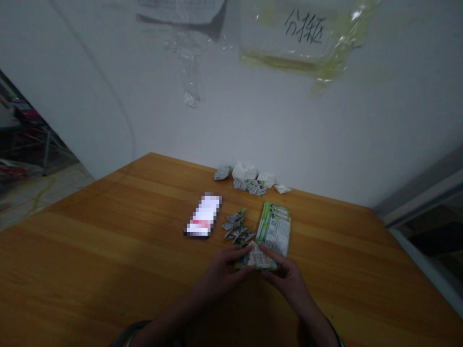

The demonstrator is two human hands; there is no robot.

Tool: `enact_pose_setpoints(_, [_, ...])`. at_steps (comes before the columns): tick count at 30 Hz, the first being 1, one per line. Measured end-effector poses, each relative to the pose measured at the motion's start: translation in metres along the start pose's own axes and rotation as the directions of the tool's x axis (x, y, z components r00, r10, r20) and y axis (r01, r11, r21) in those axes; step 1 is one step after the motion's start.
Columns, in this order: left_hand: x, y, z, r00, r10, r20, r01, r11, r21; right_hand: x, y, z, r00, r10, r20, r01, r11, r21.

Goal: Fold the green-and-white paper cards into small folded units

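Between my two hands is a folded piece of printed paper point(261, 259), triangular at the top, with orange and blue print. My left hand point(226, 270) pinches its left side, thumb below and fingers above. On the right side, my right hand point(287, 277) grips it the same way. Just beyond the hands lies a stack of green and white printed sheets point(275, 226), partly covered by the right fingers. Left of that stack sits a cluster of small folded paper pieces point(238, 227) with pointed ends.
A lit phone point(204, 216), its screen pixelated, lies left of the folded pieces. Crumpled white and printed papers point(249, 178) rest along the wall at the table's point(126, 207) back edge. A handwritten paper sign point(304, 31) is taped to the wall.
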State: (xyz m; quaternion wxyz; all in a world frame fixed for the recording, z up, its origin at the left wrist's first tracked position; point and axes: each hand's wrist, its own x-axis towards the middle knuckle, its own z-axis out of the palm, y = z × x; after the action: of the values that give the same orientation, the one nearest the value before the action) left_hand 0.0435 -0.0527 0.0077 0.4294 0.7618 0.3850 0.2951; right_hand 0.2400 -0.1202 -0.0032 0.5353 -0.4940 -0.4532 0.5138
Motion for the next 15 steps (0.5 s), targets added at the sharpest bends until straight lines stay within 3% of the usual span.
enact_pose_setpoints(4, [-0.001, 0.005, -0.001, 1.0, -0.012, -0.015, 0.012, 1.0, 0.017, 0.0, 0.002, 0.001, 1.0, -0.014, -0.008, 0.014, 1.0, -0.002])
enact_pose_setpoints(10, [-0.002, 0.012, -0.002, 0.991, 0.129, 0.031, -0.131, 0.99, 0.052, 0.0, 0.008, 0.005, 0.996, -0.061, -0.072, 0.058, 0.997, -0.046])
enact_pose_setpoints(15, [0.0, 0.008, -0.001, 0.983, 0.163, 0.086, -0.168, 0.984, 0.058, 0.0, 0.007, 0.009, 0.993, -0.083, -0.082, 0.077, 0.995, -0.069])
